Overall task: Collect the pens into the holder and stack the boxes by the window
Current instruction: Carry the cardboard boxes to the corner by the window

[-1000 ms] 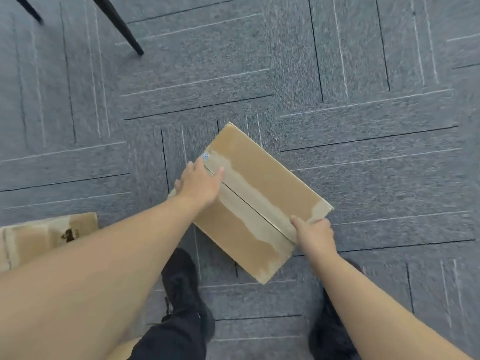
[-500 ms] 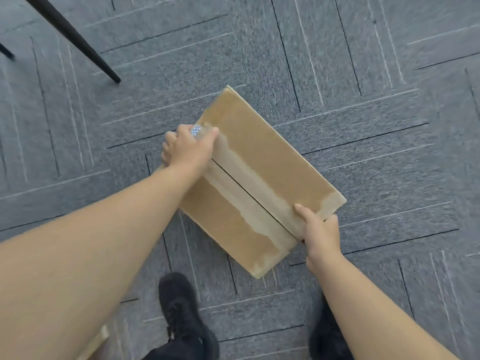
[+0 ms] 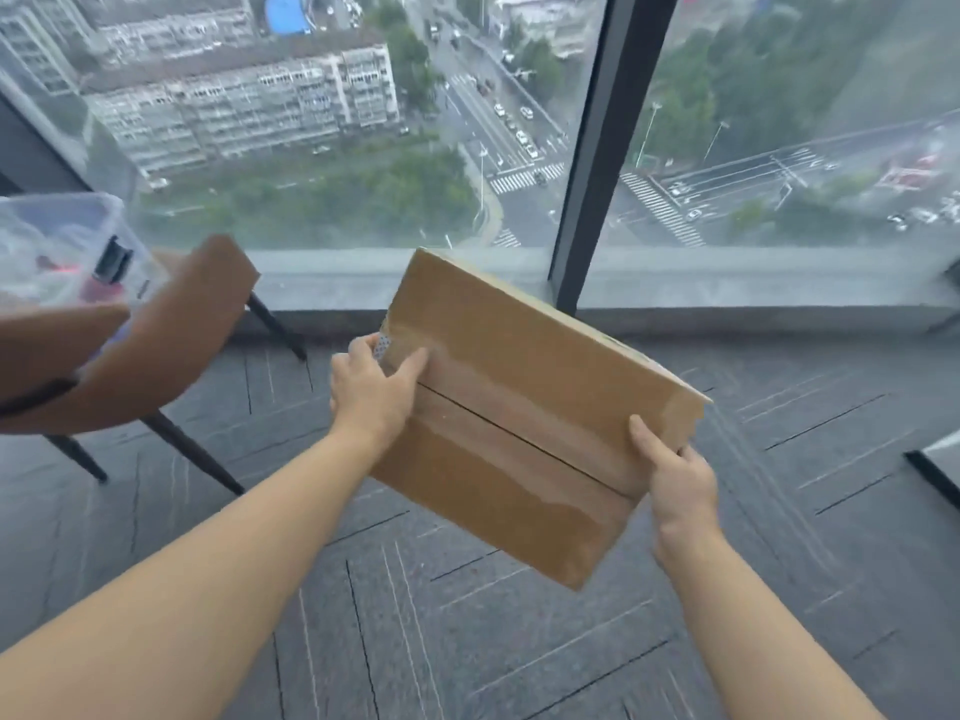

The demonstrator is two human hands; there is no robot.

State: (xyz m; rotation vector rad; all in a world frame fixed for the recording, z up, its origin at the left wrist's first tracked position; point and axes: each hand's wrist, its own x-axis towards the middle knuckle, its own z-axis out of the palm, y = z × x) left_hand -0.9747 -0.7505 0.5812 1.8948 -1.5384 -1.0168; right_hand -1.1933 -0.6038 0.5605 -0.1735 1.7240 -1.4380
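A taped brown cardboard box [image 3: 519, 407] hangs in the air in front of me, tilted, above the grey carpet. My left hand [image 3: 371, 389] grips its left end, thumb on the top. My right hand [image 3: 675, 485] grips its right end near the lower corner. The big window [image 3: 337, 122] is straight ahead, its low sill just beyond the box. No pens or holder show in this view.
A brown chair [image 3: 156, 350] with dark legs stands at the left, and a clear plastic bin [image 3: 57, 246] with a black latch rests on it. A dark window post [image 3: 608, 148] rises behind the box. A dark-edged object [image 3: 935, 465] shows at the right edge.
The box has come up off the carpet, held at both ends. My view has swung up from the floor to the window; the second box at the left is out of view.
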